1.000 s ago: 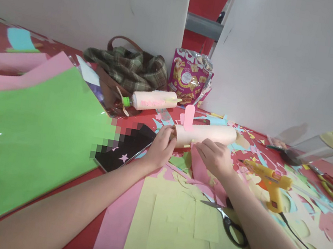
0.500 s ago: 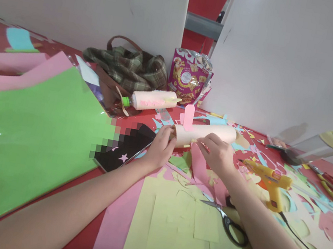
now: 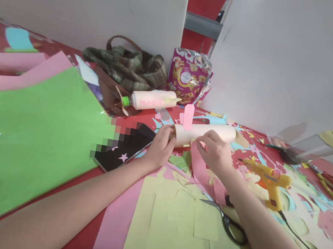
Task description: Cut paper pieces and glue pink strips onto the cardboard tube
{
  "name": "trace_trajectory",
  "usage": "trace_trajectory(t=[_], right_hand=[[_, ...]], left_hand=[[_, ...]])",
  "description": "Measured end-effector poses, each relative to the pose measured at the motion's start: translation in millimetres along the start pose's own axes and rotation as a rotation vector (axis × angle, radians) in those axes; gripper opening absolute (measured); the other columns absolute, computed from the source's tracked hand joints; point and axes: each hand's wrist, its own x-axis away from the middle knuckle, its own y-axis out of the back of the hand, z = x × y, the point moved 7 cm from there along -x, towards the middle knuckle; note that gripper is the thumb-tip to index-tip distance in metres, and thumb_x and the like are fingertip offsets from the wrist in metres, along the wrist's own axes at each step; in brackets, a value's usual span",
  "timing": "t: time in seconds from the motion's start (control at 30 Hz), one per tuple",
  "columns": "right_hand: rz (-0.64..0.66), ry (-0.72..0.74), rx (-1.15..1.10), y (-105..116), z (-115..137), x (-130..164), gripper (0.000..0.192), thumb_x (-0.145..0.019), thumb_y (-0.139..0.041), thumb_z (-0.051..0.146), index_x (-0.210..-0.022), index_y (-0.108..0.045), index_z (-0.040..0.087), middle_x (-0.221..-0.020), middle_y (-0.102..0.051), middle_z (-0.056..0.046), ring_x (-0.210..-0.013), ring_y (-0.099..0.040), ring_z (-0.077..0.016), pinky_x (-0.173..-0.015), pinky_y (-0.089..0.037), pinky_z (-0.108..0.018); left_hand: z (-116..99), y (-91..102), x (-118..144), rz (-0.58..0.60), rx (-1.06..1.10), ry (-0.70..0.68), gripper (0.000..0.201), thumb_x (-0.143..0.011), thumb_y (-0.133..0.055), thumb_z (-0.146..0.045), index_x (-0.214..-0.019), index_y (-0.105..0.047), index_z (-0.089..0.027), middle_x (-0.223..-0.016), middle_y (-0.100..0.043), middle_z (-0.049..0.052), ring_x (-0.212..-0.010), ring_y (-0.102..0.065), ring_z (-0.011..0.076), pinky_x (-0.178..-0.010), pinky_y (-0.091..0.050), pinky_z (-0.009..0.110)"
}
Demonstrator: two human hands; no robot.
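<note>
Since 1 second ago the right hand (image 3: 216, 152) has lifted, pinching a pink paper strip (image 3: 200, 167) beside the paper tube (image 3: 206, 133), whose near end the left hand (image 3: 160, 147) grips, its long axis running left-right.

Bare forearms, unadorned hands (image 3: 162, 147)

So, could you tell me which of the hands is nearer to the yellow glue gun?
The right. The right hand rests at the paper tube, just left of the glue gun without touching it. The left hand holds the tube's other end, farther away.
</note>
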Motion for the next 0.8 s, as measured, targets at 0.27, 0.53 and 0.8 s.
trace_trajectory(t=[0.27, 0.53, 0.8], right_hand=[[0.029, -0.048, -0.016, 0.2, -0.3, -3.1, 0.019, -0.076, -0.044, 0.025, -0.072, -0.061, 0.017, -0.073, -0.053, -0.002, -0.049, -0.04, -0.0073, -0.039, -0.023, -0.02], [0.053, -0.093, -0.092, -1.3, -3.3, -5.4, 0.015, -0.075, -0.046, 0.027, -0.072, -0.058, 0.018, -0.074, -0.052, -0.001, -0.053, -0.044, -0.0079, -0.041, -0.026, -0.02], [0.082, -0.139, -0.095, -1.9, -4.4, -6.8, 0.013, -0.073, -0.049, 0.027, -0.071, -0.058, 0.018, -0.075, -0.052, -0.001, -0.054, -0.044, -0.0084, -0.042, -0.027, -0.02]], left_hand=[[0.1, -1.0, -0.1, -0.001, -0.003, -0.005, 0.013, -0.078, -0.033, -0.014, -0.087, -0.043, -0.017, -0.097, -0.046, 0.008, -0.097, -0.042, 0.0171, -0.085, -0.035, 0.032], [0.0, -0.5, 0.6, 0.005, -0.001, 0.0, 0.013, -0.079, -0.033, -0.014, -0.087, -0.042, -0.017, -0.098, -0.046, 0.007, -0.097, -0.042, 0.0171, -0.085, -0.035, 0.032], [0.3, -1.0, 0.5, 0.005, -0.002, -0.003, 0.012, -0.079, -0.034, -0.016, -0.087, -0.042, -0.017, -0.099, -0.046, 0.007, -0.098, -0.042, 0.0169, -0.085, -0.035, 0.031]])
